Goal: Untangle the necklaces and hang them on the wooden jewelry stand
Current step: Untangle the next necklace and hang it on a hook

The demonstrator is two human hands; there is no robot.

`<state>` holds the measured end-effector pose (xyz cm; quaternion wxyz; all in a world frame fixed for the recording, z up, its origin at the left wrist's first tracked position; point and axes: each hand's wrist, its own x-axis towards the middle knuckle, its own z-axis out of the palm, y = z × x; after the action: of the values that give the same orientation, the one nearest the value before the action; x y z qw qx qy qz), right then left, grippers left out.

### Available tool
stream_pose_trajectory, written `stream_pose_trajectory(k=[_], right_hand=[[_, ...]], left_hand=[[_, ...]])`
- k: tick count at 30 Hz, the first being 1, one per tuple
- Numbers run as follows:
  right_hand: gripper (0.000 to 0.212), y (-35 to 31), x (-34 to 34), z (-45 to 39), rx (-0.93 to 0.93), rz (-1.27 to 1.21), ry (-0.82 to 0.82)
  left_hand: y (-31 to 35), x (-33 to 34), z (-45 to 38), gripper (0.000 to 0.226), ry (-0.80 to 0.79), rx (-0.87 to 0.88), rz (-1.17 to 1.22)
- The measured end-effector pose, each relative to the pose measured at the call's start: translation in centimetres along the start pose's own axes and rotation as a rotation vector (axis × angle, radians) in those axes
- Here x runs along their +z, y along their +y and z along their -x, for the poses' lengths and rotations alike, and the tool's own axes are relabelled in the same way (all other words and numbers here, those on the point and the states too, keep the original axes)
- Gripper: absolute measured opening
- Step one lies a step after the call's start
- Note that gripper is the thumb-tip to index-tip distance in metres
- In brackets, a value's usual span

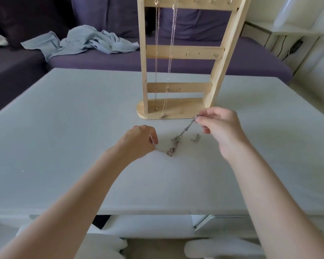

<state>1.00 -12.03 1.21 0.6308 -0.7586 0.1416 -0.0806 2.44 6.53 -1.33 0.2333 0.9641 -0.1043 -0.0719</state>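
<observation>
Now mid-untangle, with part of the job done. Two hands at work over the pale bench (64,128): left hand (138,141) low and near, fingertips pinching one thin end of the tangled chain (176,143) just above the surface; right hand (219,126) raised a little higher and farther right, thumb and forefinger pinching the other end, near the clasp by the look of it. Held apart like that, presumably, to draw the chain into a line so the knotted cluster in the middle shows itself and can be worked loose. Middle of the chain sagging to the bench, touching it near the left hand.

One small heap of chain (195,137) lying loose on the bench just beside the right hand; whether a separate necklace or a trailing part of the same one, impossible to tell.

One wooden stand (180,51) upright at the far side, its base just beyond the right hand, kept close for an easy reach to the hooks. Two necklaces (169,58) already hanging from its top rail, down to the base.

Behind, a purple sofa (176,60) with one crumpled blue cloth (86,42).
</observation>
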Motion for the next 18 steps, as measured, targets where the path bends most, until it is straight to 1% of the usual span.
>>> stream_pose_trajectory(k=[3,5,6,8,10,12,15,18], right_hand=[[0.013,0.1,0.2,0.5,0.033,0.023,-0.071],[0.012,-0.3,0.1,0.7,0.018,0.014,-0.103],[0.011,-0.6,0.0,0.8,0.006,-0.009,-0.128],[0.012,-1.2,-0.2,0.9,-0.019,-0.105,-0.197],[0.015,-1.7,-0.4,1.0,-0.036,-0.246,-0.260],[0.015,-2.2,-0.7,1.0,-0.046,-0.372,-0.271],[0.015,-2.5,-1.2,0.8,-0.061,-0.491,-0.238],[0.013,-2.2,-1.2,0.7,-0.084,-0.451,-0.238]], left_hand=[[0.7,0.1,-0.3,0.019,0.079,0.013,0.061],[1.7,0.1,-0.6,0.015,0.172,0.085,0.199],[2.4,0.0,-0.6,0.014,0.191,0.134,0.297],[3.9,-0.3,-0.6,0.014,0.156,0.236,0.463],[5.0,-0.3,-0.5,0.013,0.084,0.258,0.578],[5.7,-0.5,-0.4,0.011,0.057,0.187,0.686],[6.0,-1.0,-0.2,0.005,-0.014,0.092,0.898],[5.8,-1.3,0.3,0.008,-0.071,0.059,1.002]])
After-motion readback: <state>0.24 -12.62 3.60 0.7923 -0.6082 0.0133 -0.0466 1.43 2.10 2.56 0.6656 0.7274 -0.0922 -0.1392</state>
